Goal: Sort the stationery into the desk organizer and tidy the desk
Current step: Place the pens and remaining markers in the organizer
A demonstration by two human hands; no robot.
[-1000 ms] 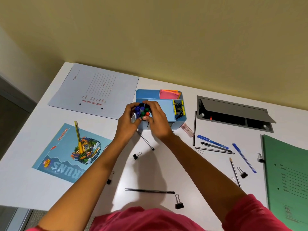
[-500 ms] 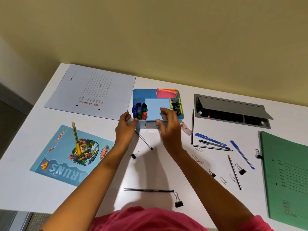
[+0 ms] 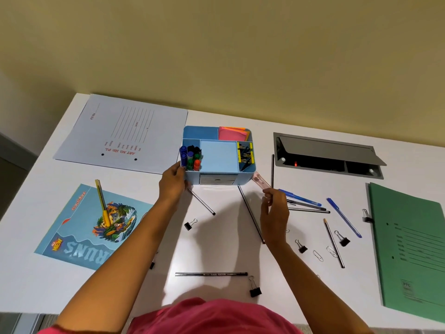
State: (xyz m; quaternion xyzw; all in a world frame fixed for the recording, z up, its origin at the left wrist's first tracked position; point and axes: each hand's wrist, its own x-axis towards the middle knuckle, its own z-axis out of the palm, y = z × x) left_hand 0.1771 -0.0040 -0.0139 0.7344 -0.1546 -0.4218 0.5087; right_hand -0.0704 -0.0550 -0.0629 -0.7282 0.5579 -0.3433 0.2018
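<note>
The blue desk organizer (image 3: 245,178) stands at the middle back of the white desk. Its left compartment holds several markers (image 3: 190,157), its back one pink sticky notes (image 3: 232,134), its right one binder clips (image 3: 245,154). My left hand (image 3: 172,184) grips the organizer's front left corner. My right hand (image 3: 274,210) pinches the near end of a small pink clear case (image 3: 259,181) beside the organizer's front right corner. Loose pencils (image 3: 251,214), blue pens (image 3: 299,197), binder clips (image 3: 255,290) and paper clips (image 3: 318,255) lie scattered on the desk.
A white file (image 3: 120,133) lies at the back left, and a blue booklet (image 3: 91,227) with a yellow pen (image 3: 102,203) on it at the front left. A green folder (image 3: 409,249) lies at the right. An open grey cable hatch (image 3: 327,153) is set into the desk.
Both hands left the markers in the organizer. The left hand dropped to the organizer's front left corner. The right hand moved right and took hold of the pink case.
</note>
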